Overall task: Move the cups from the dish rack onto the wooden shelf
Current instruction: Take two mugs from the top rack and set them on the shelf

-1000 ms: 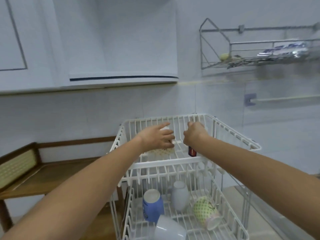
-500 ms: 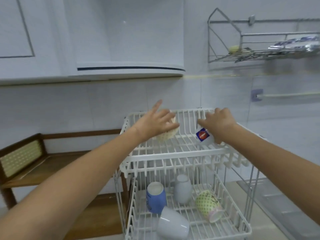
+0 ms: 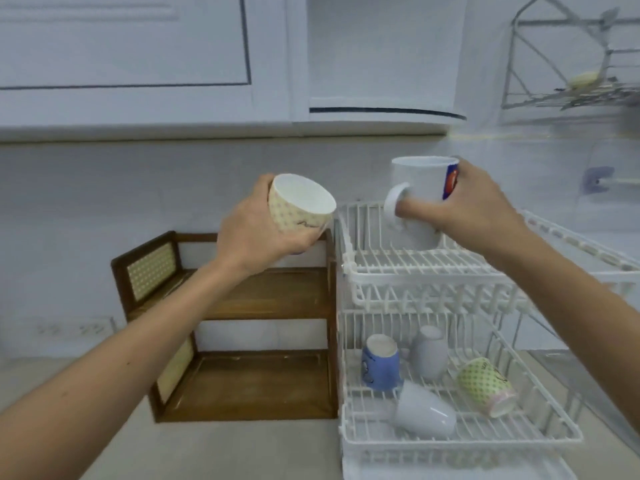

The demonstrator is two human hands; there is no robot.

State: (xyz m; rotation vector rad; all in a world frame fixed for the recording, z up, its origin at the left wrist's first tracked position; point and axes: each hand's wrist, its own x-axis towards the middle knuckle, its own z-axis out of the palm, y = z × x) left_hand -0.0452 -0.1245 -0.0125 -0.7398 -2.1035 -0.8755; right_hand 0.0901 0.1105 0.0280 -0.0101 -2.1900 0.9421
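My left hand (image 3: 254, 233) grips a yellow patterned cup (image 3: 298, 202), held mouth-up and tilted above the wooden shelf (image 3: 263, 299). My right hand (image 3: 464, 206) holds a white mug (image 3: 422, 188) with a blue and red logo, upright over the top tier of the white dish rack (image 3: 426, 271). On the rack's lower tier lie a blue cup (image 3: 380, 367), a white cup (image 3: 429, 353) standing mouth-down, another white cup (image 3: 422, 415) on its side, and a green patterned cup (image 3: 485, 386) on its side.
The two-tier wooden shelf stands on the counter (image 3: 225, 448) directly left of the rack, both boards bare. White cabinets (image 3: 138, 64) hang overhead. A metal wall rack (image 3: 571, 81) sits at the upper right.
Both hands lifted their cups up out of the rack's top tier and turned them mouth-up. The left hand moved left toward the shelf. My view swung left, showing the whole shelf.
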